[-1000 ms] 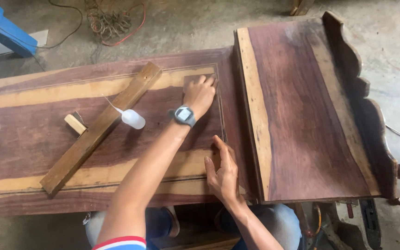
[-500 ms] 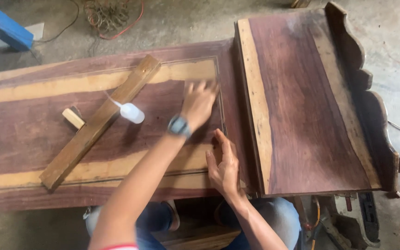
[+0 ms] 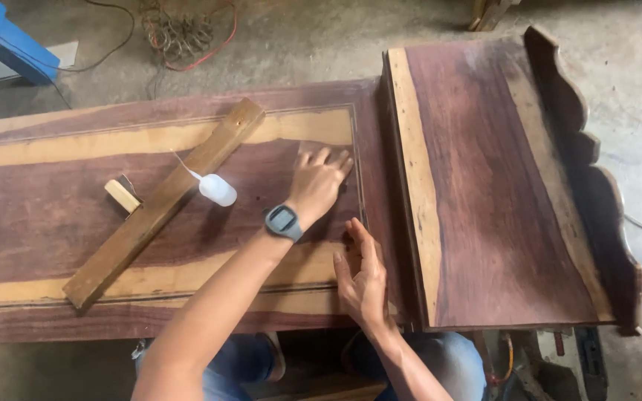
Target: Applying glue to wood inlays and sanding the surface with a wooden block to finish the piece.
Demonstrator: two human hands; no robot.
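My left hand (image 3: 319, 184), with a grey watch on its wrist, lies palm down on a long dark wood panel (image 3: 53, 215) with pale bands. It presses a small brownish sheet (image 3: 307, 148), apparently sandpaper, whose edge shows past the fingertips. My right hand (image 3: 362, 278) rests flat and spread on the panel's near right part, by the groove line. Left of my left hand lie a small clear squeeze bottle (image 3: 217, 189) with a thin nozzle, a long wooden batten (image 3: 161, 204) set diagonally, and a small pale wood block (image 3: 122, 196).
A second dark board (image 3: 499, 186) with a scalloped back rail (image 3: 585, 160) butts against the panel's right end. A blue stand (image 3: 1, 44) is at the top left. Coiled cords (image 3: 180, 33) lie on the concrete floor behind.
My left hand has slid back and forth over the panel's right part, blurred half a second ago, and now sits slightly nearer me. My right hand has stayed put.
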